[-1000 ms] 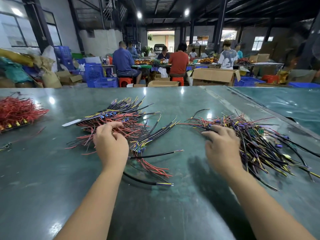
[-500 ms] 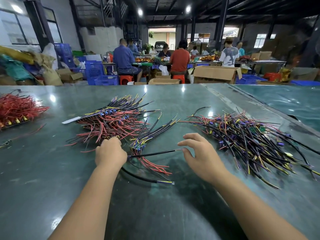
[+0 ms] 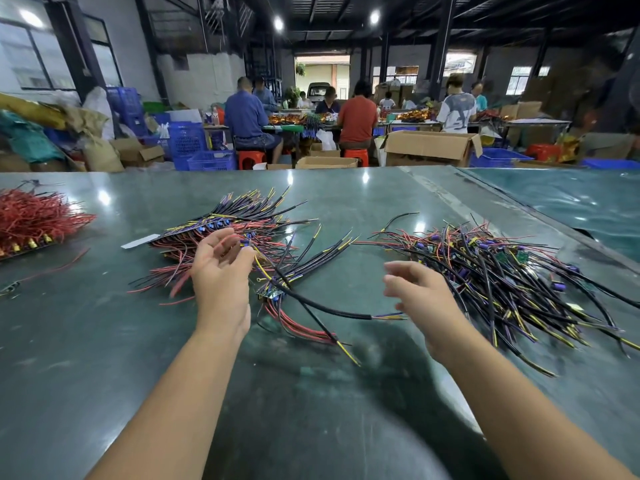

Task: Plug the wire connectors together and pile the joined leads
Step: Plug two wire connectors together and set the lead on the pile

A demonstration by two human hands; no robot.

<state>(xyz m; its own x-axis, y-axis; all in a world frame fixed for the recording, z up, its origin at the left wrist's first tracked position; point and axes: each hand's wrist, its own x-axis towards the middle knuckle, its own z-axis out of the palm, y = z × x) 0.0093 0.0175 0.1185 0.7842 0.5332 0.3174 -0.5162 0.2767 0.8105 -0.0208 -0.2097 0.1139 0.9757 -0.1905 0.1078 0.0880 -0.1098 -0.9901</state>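
The left hand [image 3: 221, 271] is hovering raised above the glossy dark green worktop [image 3: 311, 393], palm turned up and fingers loosely curled; a thin red and yellow wire seems to be passing by its fingertips, but whether it is pinching that wire cannot be told. Just beyond that hand, the fanned heap of red and black joined leads with blue connectors [image 3: 228, 233] is lying flat, its long axis running from the near left to the far right, black yellow-tipped ends pointing away.

Between the hands, a small bundle of black sheathed leads with a little green circuit board [image 3: 277, 289] is resting on the worktop, its red tails trailing toward the person and one long black lead [image 3: 332, 310] stretching rightward under the right hand.

The right hand [image 3: 422, 292] is hanging in the air, blurred, fingers relaxed and half spread, gripping nothing. To its right, the tangled mound of unjoined black, red and yellow wires with purple parts [image 3: 502, 271] is sprawling across the worktop, ends pointing every way.

Far out to the left of the left hand, a stack of red wires [image 3: 34, 216] is lying.
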